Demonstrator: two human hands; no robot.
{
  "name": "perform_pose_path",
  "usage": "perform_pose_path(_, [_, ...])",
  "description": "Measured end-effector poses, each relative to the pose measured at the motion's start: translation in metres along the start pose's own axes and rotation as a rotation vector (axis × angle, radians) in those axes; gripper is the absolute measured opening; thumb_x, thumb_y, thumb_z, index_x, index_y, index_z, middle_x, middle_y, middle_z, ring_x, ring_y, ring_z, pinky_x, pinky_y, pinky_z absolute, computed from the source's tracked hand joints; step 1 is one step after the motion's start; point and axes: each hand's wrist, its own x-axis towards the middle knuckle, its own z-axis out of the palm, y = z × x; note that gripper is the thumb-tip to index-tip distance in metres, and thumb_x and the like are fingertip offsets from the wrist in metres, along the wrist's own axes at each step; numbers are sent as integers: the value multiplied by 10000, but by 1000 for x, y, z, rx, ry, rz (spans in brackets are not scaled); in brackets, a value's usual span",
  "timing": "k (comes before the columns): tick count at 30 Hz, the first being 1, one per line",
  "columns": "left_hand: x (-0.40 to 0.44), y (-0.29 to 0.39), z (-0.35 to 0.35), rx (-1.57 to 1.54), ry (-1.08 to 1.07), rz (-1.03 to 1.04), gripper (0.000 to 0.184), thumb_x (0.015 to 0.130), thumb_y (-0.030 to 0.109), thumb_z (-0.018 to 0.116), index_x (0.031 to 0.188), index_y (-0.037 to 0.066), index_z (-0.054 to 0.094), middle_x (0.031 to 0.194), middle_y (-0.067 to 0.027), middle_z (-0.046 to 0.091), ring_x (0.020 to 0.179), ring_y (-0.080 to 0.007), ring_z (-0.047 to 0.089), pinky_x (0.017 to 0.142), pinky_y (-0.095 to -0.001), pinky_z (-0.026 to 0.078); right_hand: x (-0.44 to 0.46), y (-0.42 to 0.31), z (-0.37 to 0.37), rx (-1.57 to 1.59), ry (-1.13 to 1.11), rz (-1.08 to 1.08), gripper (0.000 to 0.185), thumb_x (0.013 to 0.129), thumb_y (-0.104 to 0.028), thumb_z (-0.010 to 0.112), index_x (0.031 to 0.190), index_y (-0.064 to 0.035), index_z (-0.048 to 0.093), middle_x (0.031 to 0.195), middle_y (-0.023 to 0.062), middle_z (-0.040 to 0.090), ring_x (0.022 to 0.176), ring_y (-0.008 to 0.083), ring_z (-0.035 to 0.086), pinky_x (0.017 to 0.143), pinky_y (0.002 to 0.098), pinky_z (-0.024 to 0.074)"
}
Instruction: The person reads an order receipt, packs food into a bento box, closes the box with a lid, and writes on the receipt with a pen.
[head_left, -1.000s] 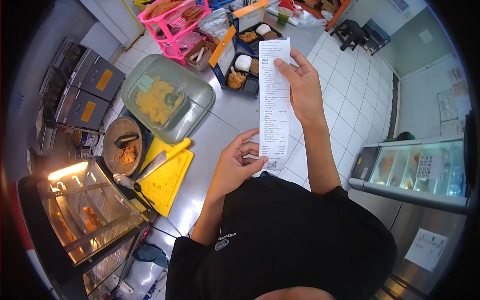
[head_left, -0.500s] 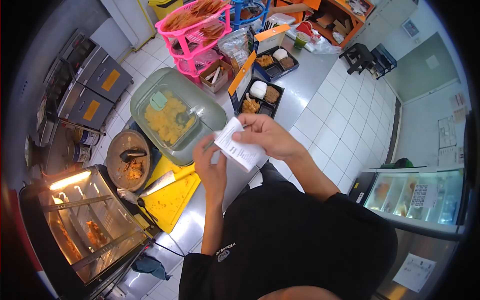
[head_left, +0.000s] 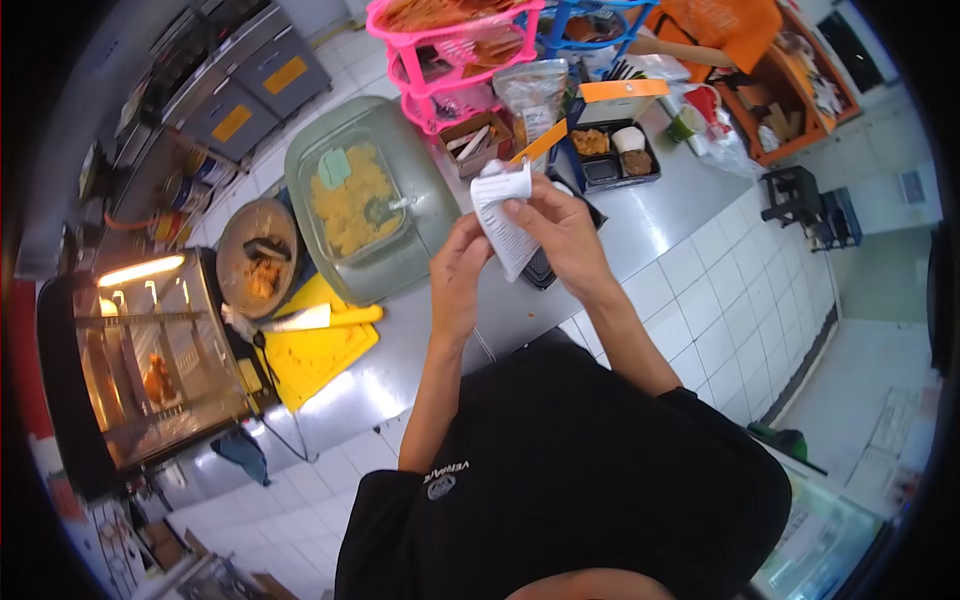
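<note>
A printed paper receipt (head_left: 505, 230) is held up in front of me, its top end curled over. My right hand (head_left: 565, 235) pinches it from the right, thumb lying on the printed side. At its left edge, my left hand (head_left: 460, 275) has its fingers closed on the paper. Behind the hands, a black meal box (head_left: 541, 272) is mostly hidden, with its orange-edged lid raised. Farther back stands another open meal box (head_left: 605, 172) holding rice, fried pieces and a brown patty.
Left of my hands is a green tub (head_left: 430, 190) with yellow food. A stone mortar (head_left: 232, 240), a knife (head_left: 310, 318) on a yellow cutting board (head_left: 310, 365) and a lit food warmer (head_left: 165, 365) lie farther left. A pink basket rack (head_left: 460, 50) stands behind.
My view has turned, so the counter appears shifted. The receipt has been raised and tilted more upright, its top now curling over. My left hand has come in closer against the paper.
</note>
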Motion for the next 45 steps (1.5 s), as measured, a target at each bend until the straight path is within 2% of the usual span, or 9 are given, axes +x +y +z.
perform_pose_path(2, [7, -18, 18, 378, -12, 27, 306, 935, 18, 625, 1234, -23, 575, 1168, -93, 602, 981, -119, 629, 862, -271, 514, 5, 2, -25, 25, -43, 57, 255, 946, -107, 643, 1171, 12, 634, 1182, 41, 602, 1096, 112, 557, 925, 263, 440])
perform_pose_path(9, [19, -41, 71, 379, 49, 0, 417, 899, -23, 656, 1298, -26, 535, 1283, -98, 516, 960, -125, 652, 786, -247, 546, 40, -23, -80, 48, -79, 135, 253, 962, -144, 635, 1154, 20, 612, 973, 61, 681, 851, 87, 634, 755, 238, 510])
perform_pose_path(18, [28, -41, 104, 297, 107, 98, 702, 876, -70, 647, 1488, 7, 312, 1271, -147, 526, 1031, -155, 631, 852, -283, 549, 70, -47, -87, 80, -92, 66, 266, 905, -40, 677, 1142, 48, 591, 985, 110, 708, 856, 116, 669, 743, 252, 546])
perform_pose_path(20, [32, -40, 106, 261, 144, 105, 734, 847, -114, 643, 1490, 1, 310, 1413, -133, 430, 1195, -226, 546, 968, -348, 521, 72, -49, -88, 73, -102, 62, 260, 905, -41, 677, 1132, 51, 590, 974, 110, 710, 849, 117, 672, 738, 249, 545])
perform_pose_path(23, [35, -37, 106, 271, 139, 147, 750, 843, -117, 642, 1499, 10, 300, 1421, -140, 425, 1208, -228, 537, 981, -369, 502, 73, -45, -99, -21, -212, 172, 206, 905, -45, 681, 1071, 46, 602, 940, 101, 713, 829, 107, 669, 722, 244, 542])
perform_pose_path(27, [55, -41, 114, 275, 296, 447, 619, 924, 10, 621, 1475, 5, 338, 1172, -119, 623, 1104, -167, 596, 888, -317, 529, 76, -46, -100, -35, -256, 188, 190, 906, -67, 691, 1055, 26, 620, 905, 80, 705, 817, 86, 651, 723, 219, 517])
perform_pose_path(30, [67, -34, 98, 94, 203, -123, 409, 1045, 285, 459, 1307, -22, 519, 1153, -117, 652, 1050, -172, 633, 913, -317, 525, 73, -38, -95, -27, -281, 183, 154, 912, -76, 687, 1016, 20, 623, 897, 77, 705, 775, 75, 641, 695, 221, 509])
perform_pose_path(33, [76, -28, 110, 62, 133, 34, 469, 1057, 348, 405, 1299, -38, 515, 1234, -170, 620, 1112, -225, 624, 969, -368, 508, 67, -37, -94, -62, -305, 165, 140, 919, -86, 680, 990, 19, 622, 885, 73, 704, 749, 67, 636, 663, 227, 506])
perform_pose_path(45, [79, -6, 94, -217, -8, 66, 377, 1004, 158, 523, 1338, -6, 462, 1074, -104, 605, 887, -179, 631, 780, -353, 577, 19, -36, -113, -174, -473, 349, 202, 961, -172, 640, 1006, 24, 664, 860, 56, 703, 711, 68, 601, 677, 220, 492])
